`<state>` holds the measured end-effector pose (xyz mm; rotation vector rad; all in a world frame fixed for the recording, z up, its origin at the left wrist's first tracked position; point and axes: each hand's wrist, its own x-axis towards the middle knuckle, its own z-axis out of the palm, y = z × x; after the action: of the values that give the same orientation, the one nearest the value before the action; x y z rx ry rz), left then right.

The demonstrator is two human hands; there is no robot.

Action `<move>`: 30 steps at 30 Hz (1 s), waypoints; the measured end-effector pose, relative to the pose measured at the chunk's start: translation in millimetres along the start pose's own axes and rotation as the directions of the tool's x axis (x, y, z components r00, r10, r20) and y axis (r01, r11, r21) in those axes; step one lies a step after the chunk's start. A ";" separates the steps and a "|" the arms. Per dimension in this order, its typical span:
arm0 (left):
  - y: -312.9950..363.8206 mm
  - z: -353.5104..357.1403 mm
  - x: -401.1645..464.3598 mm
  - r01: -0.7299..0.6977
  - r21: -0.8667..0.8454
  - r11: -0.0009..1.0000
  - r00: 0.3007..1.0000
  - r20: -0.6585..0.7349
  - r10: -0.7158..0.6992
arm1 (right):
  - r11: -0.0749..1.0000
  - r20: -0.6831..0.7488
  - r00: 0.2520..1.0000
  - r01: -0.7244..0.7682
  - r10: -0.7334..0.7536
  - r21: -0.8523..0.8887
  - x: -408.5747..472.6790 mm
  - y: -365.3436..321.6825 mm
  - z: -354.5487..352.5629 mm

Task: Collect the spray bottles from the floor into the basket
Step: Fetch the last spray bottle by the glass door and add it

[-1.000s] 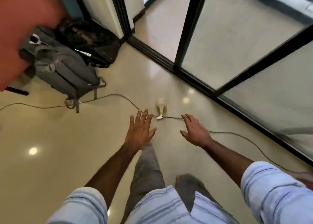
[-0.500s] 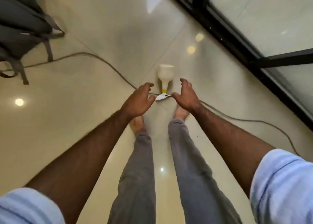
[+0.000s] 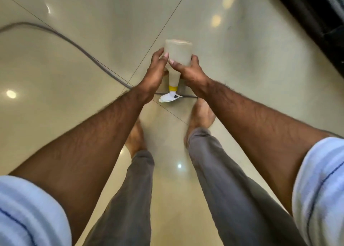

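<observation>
Both hands are closing on a single spray bottle (image 3: pixel 178 56) that is lying out on the beige tiled floor (image 3: pixel 242 78), just beyond the person's bare feet. The bottle is pale and translucent, its flat base pointing to the far side and its neck pointing back toward the person; a yellow collar (image 3: pixel 173 88) is ringing the neck, and the white trigger head (image 3: pixel 169 97) is sitting at the near end, close to the floor.

The left hand (image 3: pixel 153 76) is gripping the bottle's left flank, its fingers curling round the body with the thumb lying on top. The right hand (image 3: pixel 189 71) is gripping the right flank in the same way, its thumb pressing on the upper surface (the two thumb tips are almost meeting over the middle of the bottle). Whether the bottle is resting on the tiles or is already lifted clear of them cannot be told.

A grey cable (image 3: pixel 74 44) is running across the floor from the far left, curving in toward the bottle and passing beneath the trigger head. A dark door track (image 3: pixel 316 18) is crossing the far right corner. Grey trousers (image 3: pixel 214 171) and the rolled pale blue striped sleeves (image 3: pixel 320 180) are filling the near part of the view.
</observation>
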<state>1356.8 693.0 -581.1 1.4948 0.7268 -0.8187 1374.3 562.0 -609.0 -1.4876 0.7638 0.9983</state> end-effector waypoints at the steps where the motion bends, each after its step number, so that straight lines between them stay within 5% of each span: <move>1: 10.9 0.5 -9.2 0.012 -0.016 1.000 1.000 -0.008 -0.012 | 0.999 -0.005 1.000 0.003 -0.002 0.038 -13.2 -7.8 0.4; 6: 81.9 -16.9 -107.8 -0.124 0.150 0.981 0.992 0.012 0.123 | 0.962 0.030 0.999 -0.017 0.009 0.272 -150.6 -60.0 -3.8; 11: 160.5 -33.4 -251.6 -0.360 0.346 0.866 0.892 0.398 0.212 | 0.843 0.311 0.935 -0.302 0.171 0.446 -342.4 -103.2 -22.1; 16: 251.7 -20.3 -407.2 -0.541 0.481 0.690 0.769 0.616 0.173 | 0.776 0.294 0.955 -0.217 0.043 0.592 -552.8 -125.1 -45.0; 20: 289.9 20.8 -510.1 -0.505 0.512 0.695 0.747 0.662 0.056 | 0.653 0.055 0.984 0.070 -0.168 0.754 -685.6 -101.7 -65.9; 23: 289.1 66.2 -567.5 -0.458 0.512 0.726 0.708 0.704 -0.050 | 0.648 -0.215 0.941 0.336 -0.262 0.683 -757.4 -73.6 -72.3; 27: 261.9 135.1 -637.7 -0.483 0.590 0.647 0.615 0.755 -0.229 | 0.839 -0.675 0.712 0.476 -0.193 0.263 -828.8 -20.0 -69.7; 30: 222.2 190.0 -695.0 -0.586 0.605 0.539 0.524 0.791 -0.318 | 0.846 -0.852 0.514 0.495 -0.102 0.198 -877.3 44.3 -73.8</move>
<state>1141.2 499.4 115.0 1.6198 -0.7438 -1.7389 970.2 423.6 162.1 -1.5838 1.2172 -0.2426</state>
